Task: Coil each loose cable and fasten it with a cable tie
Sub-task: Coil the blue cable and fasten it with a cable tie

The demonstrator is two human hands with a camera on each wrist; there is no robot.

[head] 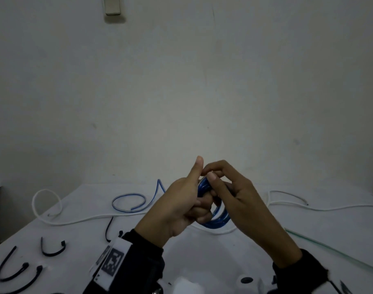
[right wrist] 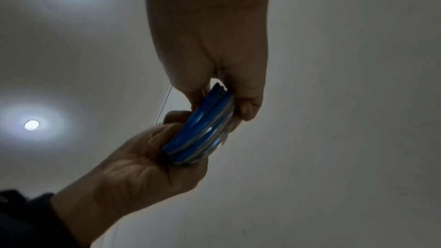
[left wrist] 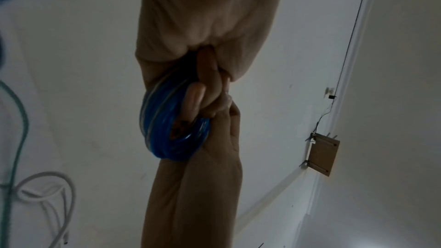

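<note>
A blue cable wound into a small coil [head: 219,217] is held above the white table [head: 202,262], between both hands. My left hand [head: 181,204] grips the coil with curled fingers, thumb pointing up. My right hand [head: 230,187] pinches the coil's upper edge with thumb and fingertips. The coil [left wrist: 167,123] shows as several stacked blue turns in the left wrist view, and the coil [right wrist: 203,129] sits between both hands in the right wrist view. The cable's loose tail [head: 130,200] trails in a loop on the table behind my left hand.
Several black cable ties [head: 52,249] lie on the table at the front left. A white cable [head: 47,204] loops across the left and another white cable [head: 308,206] runs off right. A greenish cable [head: 329,249] lies at the right edge.
</note>
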